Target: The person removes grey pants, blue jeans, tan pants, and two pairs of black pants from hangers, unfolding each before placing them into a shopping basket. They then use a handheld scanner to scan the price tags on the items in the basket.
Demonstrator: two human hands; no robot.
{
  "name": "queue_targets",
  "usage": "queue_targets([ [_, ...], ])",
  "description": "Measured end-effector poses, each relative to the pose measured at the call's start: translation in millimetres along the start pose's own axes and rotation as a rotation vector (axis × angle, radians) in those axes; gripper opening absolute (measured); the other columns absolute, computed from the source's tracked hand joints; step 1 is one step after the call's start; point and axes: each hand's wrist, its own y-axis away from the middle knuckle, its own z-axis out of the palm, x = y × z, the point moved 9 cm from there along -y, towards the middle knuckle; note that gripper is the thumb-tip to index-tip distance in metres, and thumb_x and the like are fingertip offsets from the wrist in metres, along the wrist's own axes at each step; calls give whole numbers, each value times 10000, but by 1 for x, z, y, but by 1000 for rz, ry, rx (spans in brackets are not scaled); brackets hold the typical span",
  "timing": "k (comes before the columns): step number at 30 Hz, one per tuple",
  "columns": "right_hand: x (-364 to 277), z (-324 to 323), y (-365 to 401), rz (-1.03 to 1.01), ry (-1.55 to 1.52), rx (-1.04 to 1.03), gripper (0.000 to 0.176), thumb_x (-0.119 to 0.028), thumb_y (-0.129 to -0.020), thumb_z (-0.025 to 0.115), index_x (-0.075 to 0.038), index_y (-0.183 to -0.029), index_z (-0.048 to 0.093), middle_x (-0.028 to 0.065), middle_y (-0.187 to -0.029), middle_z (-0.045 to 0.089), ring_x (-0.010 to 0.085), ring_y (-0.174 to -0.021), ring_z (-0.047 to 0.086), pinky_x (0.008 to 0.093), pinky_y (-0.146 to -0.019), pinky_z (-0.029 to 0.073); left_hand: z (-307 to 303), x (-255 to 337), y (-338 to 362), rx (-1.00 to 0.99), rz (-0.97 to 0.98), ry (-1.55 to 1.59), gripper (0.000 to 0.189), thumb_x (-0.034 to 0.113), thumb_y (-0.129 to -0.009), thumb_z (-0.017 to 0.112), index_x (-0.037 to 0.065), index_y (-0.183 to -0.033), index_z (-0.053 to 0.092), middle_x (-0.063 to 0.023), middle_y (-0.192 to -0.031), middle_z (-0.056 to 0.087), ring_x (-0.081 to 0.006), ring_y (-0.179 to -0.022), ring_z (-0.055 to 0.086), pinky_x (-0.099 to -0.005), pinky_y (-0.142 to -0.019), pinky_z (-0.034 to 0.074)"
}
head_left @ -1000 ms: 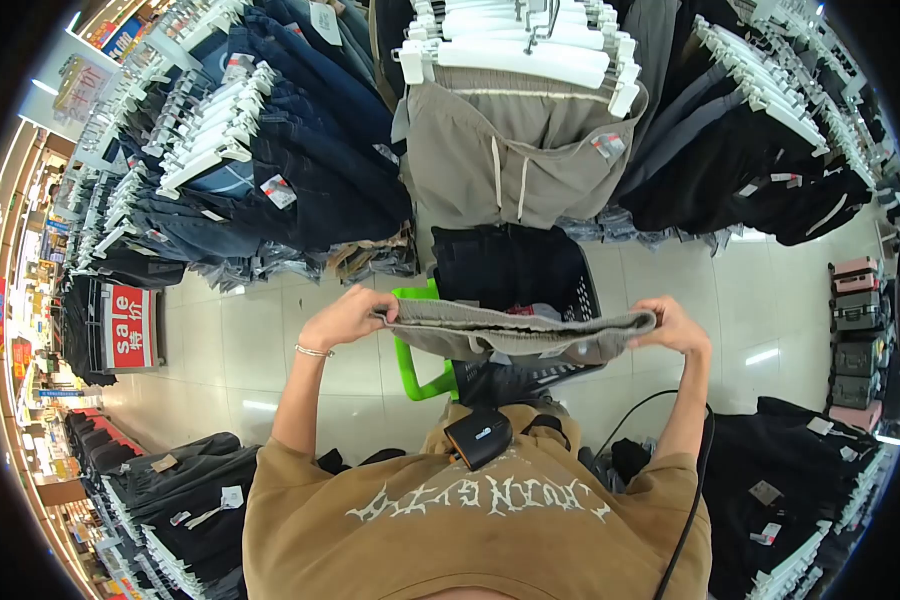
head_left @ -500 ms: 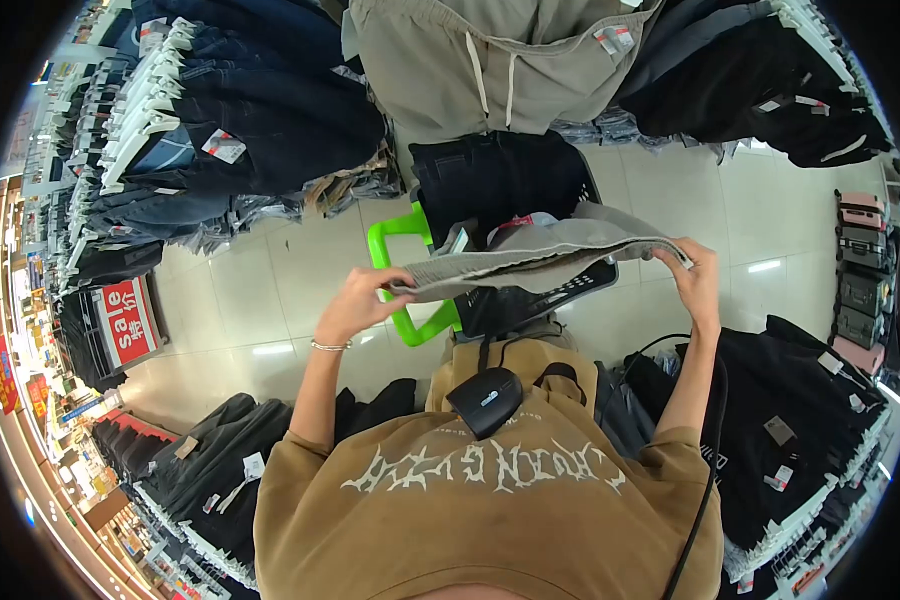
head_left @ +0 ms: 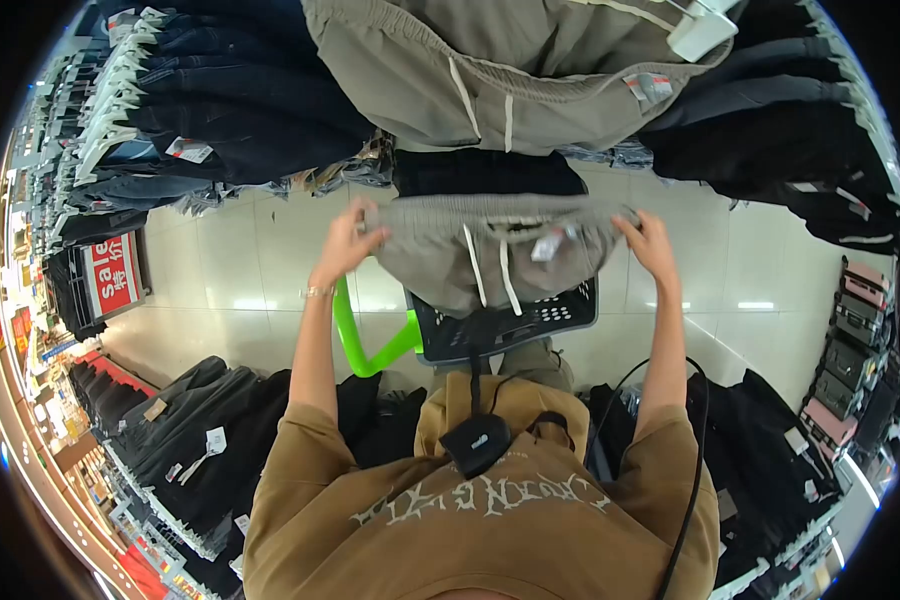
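Note:
A pair of grey-brown drawstring pants [head_left: 440, 265] is stretched by its elastic waistband in front of me. My left hand [head_left: 353, 240] pinches the left end of the waistband, and my right hand [head_left: 650, 242] grips the right end. Two pale cords and a blurred tag hang at the front; the legs' lower parts are out of sight. Below the pants is a dark shopping basket [head_left: 560, 315] with a bright green handle [head_left: 380, 350]. Folded dark fabric [head_left: 490, 172] lies just beyond the pants.
Similar grey-brown drawstring pants [head_left: 410, 85] hang ahead beside a white hanger clip [head_left: 703, 30]. Dark jeans [head_left: 240, 110] hang ahead left, black garments [head_left: 760, 145] ahead right. A red sale sign [head_left: 113, 275] stands left. Suitcases [head_left: 852, 330] line the right side. More racks flank my body.
The pants have turned from an edge-on waistband to showing their front with cords and tag. Both hands have risen slightly in view and moved a little leftward, still gripping the waistband.

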Motion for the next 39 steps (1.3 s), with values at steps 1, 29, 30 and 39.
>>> queue_targets([
  [1, 13, 14, -33, -1, -41, 32, 326, -308, -833, 649, 18, -851, 638, 157, -604, 555, 194, -548, 521, 327, -534, 402, 0, -11, -24, 78, -38, 71, 299, 93, -749, 724, 23, -941, 506, -127, -853, 618, -132, -797, 602, -321, -678, 508],
  [29, 115, 175, -204, -40, 0, 6, 645, -185, -741, 645, -37, -1317, 395, 243, -1231, 527, 383, -1167, 489, 401, -978, 388, 59, -126, -125, 722, -228, -665, 132, 200, -772, 599, 113, -871, 604, -111, -997, 597, -325, -956, 529, -454, -843, 375],
  [30, 121, 179, -202, -39, -4, 6, 645, -185, -741, 645, -37, -1317, 395, 243, -1231, 527, 383, -1167, 489, 401, -978, 388, 68, -110, -116, 717, -165, -754, 246, 258, -780, 592, 94, -963, 605, -125, -1090, 575, -352, -1042, 491, -493, -900, 336],
  [39, 122, 144, -108, -46, 169, 245, 921, -299, -680, 713, -132, -1434, 210, 224, -1478, 163, 434, -1353, 167, 667, -1002, 209, 117, -99, -102, 623, -139, -843, 767, 455, -820, 545, 1, -1392, 307, -271, -1473, 183, -443, -1377, 96, -657, -1043, 46],
])
